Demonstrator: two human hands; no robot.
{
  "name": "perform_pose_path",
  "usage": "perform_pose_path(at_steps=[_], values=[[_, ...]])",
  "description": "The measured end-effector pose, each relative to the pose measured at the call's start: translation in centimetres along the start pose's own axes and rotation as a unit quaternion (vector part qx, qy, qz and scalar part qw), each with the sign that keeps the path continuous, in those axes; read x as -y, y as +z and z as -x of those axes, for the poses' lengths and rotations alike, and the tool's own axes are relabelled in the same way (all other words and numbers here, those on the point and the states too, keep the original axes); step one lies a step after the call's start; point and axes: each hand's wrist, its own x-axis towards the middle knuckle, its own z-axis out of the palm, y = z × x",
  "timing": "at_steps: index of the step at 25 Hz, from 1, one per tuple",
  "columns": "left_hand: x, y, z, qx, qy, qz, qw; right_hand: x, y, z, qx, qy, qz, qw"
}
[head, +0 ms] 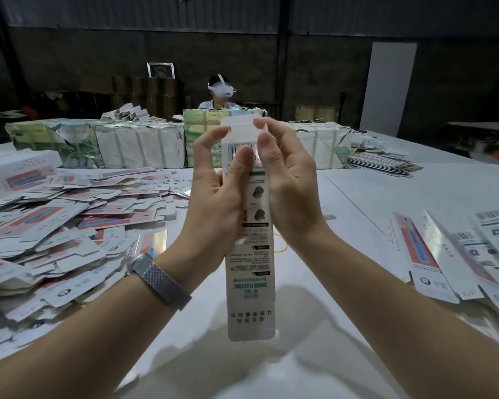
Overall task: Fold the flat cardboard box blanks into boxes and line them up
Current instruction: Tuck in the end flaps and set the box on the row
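Holding box blank [249,254] upright above tabletop [386,203], both grips closed on it: left hand [213,194] and right hand [288,180] squeezing sides, likely popping it open; right fingertips [261,123] working top flap. Flat blanks pile [55,226] left, folded boxes [458,254] lining up right.

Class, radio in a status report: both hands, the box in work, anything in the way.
Left hand and right hand both grip the box, held upright over the table. Top flap still open. Nothing in the way.

Dim room: dark corrugated wall [242,12], white table [386,180] (glossy), pale panel [389,84].
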Motion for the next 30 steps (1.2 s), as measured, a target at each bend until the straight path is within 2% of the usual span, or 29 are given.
perform_pose_path(at_steps=[5, 10, 21, 26, 30], values=[[0.0, 0.3, -0.1, -0.014, 0.008, -0.027, 1.000, 0.5, -0.2, 0.0, -0.005, 0.017, 0.003, 1.000], [-0.2, 0.3, -0.2, 0.043, -0.015, -0.019, 0.999, 0.9, -1.1, -0.5, 0.001, 0.010, 0.034, 0.999], [-0.2, 0.1, 0.0, 0.043, -0.003, -0.057, 0.997, 0.8, -1.0, -0.5, -0.012, 0.029, -0.019, 0.999], [0.0, 0.0, 0.0, 0.047, -0.041, -0.048, 0.997, 0.9, -1.2, -0.8, -0.020, 0.046, -0.082, 0.995], [0.1, -0.2, -0.1, 0.054, -0.075, -0.042, 0.995, 0.9, -1.6, -0.8, -0.007, 0.058, -0.086, 0.995]])
